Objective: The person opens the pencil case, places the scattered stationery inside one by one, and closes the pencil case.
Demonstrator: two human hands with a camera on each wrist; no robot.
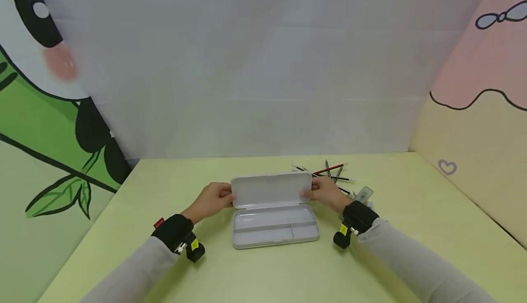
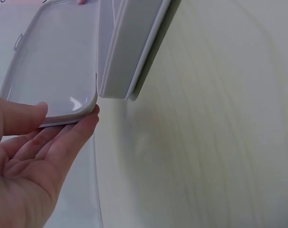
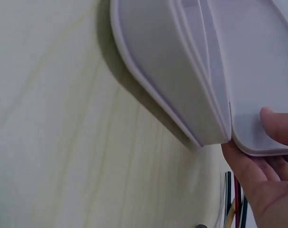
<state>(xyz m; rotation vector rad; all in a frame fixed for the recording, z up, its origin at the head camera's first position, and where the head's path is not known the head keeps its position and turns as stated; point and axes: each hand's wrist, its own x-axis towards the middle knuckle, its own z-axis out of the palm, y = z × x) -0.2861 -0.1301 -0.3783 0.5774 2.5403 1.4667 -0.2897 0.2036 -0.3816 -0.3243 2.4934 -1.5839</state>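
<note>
A white pencil case (image 1: 275, 211) lies open near the middle of the tabletop (image 1: 411, 229), its hinged lid (image 1: 271, 189) propped upright toward the far edge. The left hand (image 1: 212, 200) and right hand (image 1: 327, 194) each pinch one end of that lid, thumb on the inner face and fingers (image 2: 63, 142) behind, which seems to steady it evenly. The case looks like smooth, hard plastic with rounded corners (its shallow tray (image 1: 273, 230) is split by thin ribs). Slim pencils (image 1: 329, 171) lie scattered beyond the right hand, toward the far edge.
</note>
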